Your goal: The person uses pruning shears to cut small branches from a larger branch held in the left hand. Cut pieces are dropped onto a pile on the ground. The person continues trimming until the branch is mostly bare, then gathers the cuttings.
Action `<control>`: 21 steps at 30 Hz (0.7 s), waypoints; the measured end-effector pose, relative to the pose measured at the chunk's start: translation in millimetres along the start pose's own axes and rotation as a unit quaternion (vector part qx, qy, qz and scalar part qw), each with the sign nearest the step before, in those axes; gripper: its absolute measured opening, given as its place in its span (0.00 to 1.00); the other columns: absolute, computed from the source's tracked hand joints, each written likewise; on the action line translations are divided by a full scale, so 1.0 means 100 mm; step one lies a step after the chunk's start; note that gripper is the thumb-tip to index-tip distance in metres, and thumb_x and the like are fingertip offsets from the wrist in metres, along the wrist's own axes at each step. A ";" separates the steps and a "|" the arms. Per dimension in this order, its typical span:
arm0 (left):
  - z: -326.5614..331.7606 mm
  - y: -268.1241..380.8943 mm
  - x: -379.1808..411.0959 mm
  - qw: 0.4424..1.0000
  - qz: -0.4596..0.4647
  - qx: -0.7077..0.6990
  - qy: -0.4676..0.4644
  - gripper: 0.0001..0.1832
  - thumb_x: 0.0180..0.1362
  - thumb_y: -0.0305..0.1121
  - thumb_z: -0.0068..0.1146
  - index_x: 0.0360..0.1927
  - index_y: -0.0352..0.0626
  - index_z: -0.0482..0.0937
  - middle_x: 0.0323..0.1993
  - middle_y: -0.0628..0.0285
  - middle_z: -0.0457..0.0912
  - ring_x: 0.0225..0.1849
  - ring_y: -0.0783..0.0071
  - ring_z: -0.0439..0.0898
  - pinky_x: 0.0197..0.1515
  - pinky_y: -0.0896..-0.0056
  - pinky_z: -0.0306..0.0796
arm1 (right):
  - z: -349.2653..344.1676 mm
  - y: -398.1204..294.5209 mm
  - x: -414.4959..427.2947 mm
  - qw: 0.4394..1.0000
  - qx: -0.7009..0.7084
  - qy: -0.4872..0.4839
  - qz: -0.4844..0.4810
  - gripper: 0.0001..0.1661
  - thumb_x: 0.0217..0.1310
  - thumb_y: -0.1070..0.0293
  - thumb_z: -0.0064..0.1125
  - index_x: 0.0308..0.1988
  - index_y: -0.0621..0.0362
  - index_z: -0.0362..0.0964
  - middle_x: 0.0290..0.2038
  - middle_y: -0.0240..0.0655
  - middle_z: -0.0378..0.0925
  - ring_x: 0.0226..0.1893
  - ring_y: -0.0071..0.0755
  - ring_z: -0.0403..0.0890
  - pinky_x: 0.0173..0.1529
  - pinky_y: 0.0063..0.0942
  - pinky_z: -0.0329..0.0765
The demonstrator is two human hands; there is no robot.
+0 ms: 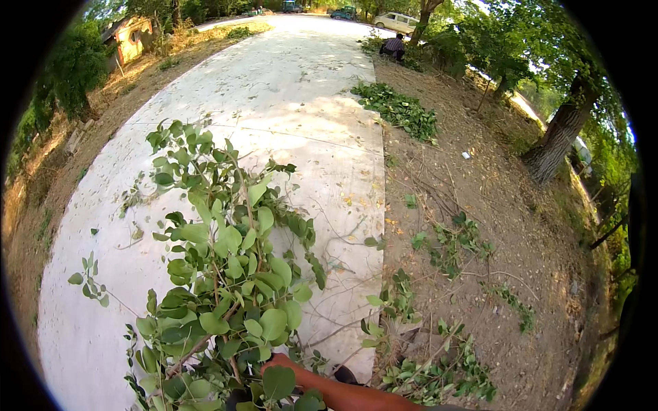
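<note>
A large bundle of leafy branches (221, 277) fills the lower left and middle of the view. Its round green leaves spread over the pale concrete path (329, 128). From the bottom right, my right forearm reaches into the bundle. My right hand (278, 362) is closed around the stems at its near end, with leaves covering part of the fingers. A bare brown stem (193, 354) slants through the leaves to the left of this hand. My left hand is out of view. Part of a dark shoe (345, 375) shows beside my right forearm.
Cut leafy twigs (455, 246) lie on the dirt verge (519, 267) to the right. Farther up is a heap of green branches (398, 110). A person (394, 47) crouches near the far right edge, below a white van (396, 22). A tree trunk (560, 131) stands right.
</note>
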State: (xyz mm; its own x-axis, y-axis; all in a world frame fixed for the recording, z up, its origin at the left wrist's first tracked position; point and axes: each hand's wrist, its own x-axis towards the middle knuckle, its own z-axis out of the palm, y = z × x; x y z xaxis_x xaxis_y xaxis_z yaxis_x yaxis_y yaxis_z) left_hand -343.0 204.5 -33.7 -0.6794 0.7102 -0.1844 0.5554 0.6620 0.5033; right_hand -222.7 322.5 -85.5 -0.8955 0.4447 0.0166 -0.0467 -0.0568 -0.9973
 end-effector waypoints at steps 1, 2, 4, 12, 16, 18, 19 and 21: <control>-0.02 0.08 -0.07 1.000 0.007 0.002 0.000 0.16 0.53 0.47 0.59 0.29 0.42 0.77 0.22 0.48 0.79 0.27 0.45 0.79 0.29 0.50 0.71 | -0.02 0.02 -0.05 0.995 -0.095 0.014 -0.022 0.06 0.48 0.66 0.59 0.24 0.56 0.74 0.21 0.36 0.74 0.21 0.34 0.75 0.28 0.32 0.71; -0.03 0.15 -0.14 1.000 0.012 0.006 -0.001 0.16 0.53 0.47 0.59 0.29 0.42 0.77 0.22 0.48 0.79 0.27 0.45 0.79 0.29 0.50 0.71 | -0.03 0.04 -0.08 0.980 -0.189 0.028 -0.045 0.06 0.48 0.66 0.59 0.24 0.55 0.74 0.21 0.37 0.74 0.21 0.36 0.75 0.28 0.32 0.71; -0.06 0.27 -0.28 1.000 0.016 0.011 0.004 0.16 0.53 0.47 0.58 0.28 0.42 0.77 0.22 0.48 0.79 0.27 0.45 0.79 0.29 0.50 0.71 | -0.05 -0.13 -0.19 0.987 -0.157 0.043 -0.005 0.06 0.49 0.66 0.59 0.25 0.55 0.75 0.22 0.36 0.76 0.21 0.34 0.75 0.29 0.31 0.72; -0.05 0.80 -0.87 0.999 0.002 0.018 0.038 0.16 0.54 0.46 0.57 0.27 0.42 0.78 0.23 0.48 0.79 0.27 0.44 0.79 0.29 0.49 0.71 | -0.51 -0.65 -0.59 0.995 0.017 0.024 0.101 0.14 0.50 0.62 0.62 0.32 0.63 0.76 0.28 0.43 0.80 0.27 0.40 0.81 0.34 0.32 0.77; -0.17 0.80 -1.22 0.997 -0.015 0.016 0.079 0.16 0.54 0.45 0.57 0.27 0.42 0.78 0.23 0.48 0.80 0.27 0.44 0.79 0.30 0.48 0.71 | -0.63 -0.82 -0.57 0.996 -0.054 -0.064 0.034 0.11 0.50 0.64 0.62 0.30 0.62 0.77 0.25 0.41 0.80 0.25 0.32 0.81 0.32 0.31 0.76; -0.27 0.85 -1.47 0.994 -0.037 0.013 0.101 0.16 0.55 0.45 0.56 0.27 0.42 0.78 0.23 0.48 0.80 0.27 0.44 0.79 0.30 0.48 0.71 | -0.48 -0.81 -0.67 0.993 -0.050 -0.048 0.097 0.10 0.48 0.66 0.62 0.29 0.63 0.77 0.23 0.40 0.79 0.24 0.31 0.81 0.30 0.30 0.75; -0.40 0.99 -1.58 0.991 -0.069 -0.001 0.113 0.13 0.55 0.42 0.56 0.26 0.42 0.78 0.23 0.47 0.79 0.27 0.44 0.79 0.29 0.48 0.71 | -0.35 -1.00 -0.68 0.982 -0.059 -0.012 0.180 0.10 0.47 0.67 0.63 0.29 0.63 0.77 0.22 0.40 0.79 0.23 0.30 0.80 0.29 0.30 0.74; -0.38 1.08 -1.60 0.991 -0.100 -0.004 0.092 0.08 0.51 0.37 0.56 0.24 0.44 0.79 0.22 0.49 0.80 0.27 0.46 0.80 0.30 0.49 0.72 | -0.42 -0.99 -0.71 0.968 -0.006 0.009 0.252 0.08 0.43 0.71 0.65 0.26 0.66 0.78 0.20 0.35 0.79 0.19 0.27 0.77 0.26 0.29 0.71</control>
State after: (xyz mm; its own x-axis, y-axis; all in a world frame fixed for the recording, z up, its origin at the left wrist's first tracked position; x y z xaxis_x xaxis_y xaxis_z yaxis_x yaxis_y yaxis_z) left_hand -192.3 153.3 82.3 -0.8516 0.5090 -0.1253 0.3973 0.7826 0.4793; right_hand -135.8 334.0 8.7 -0.7946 0.3792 -0.4741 0.4002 -0.2601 -0.8787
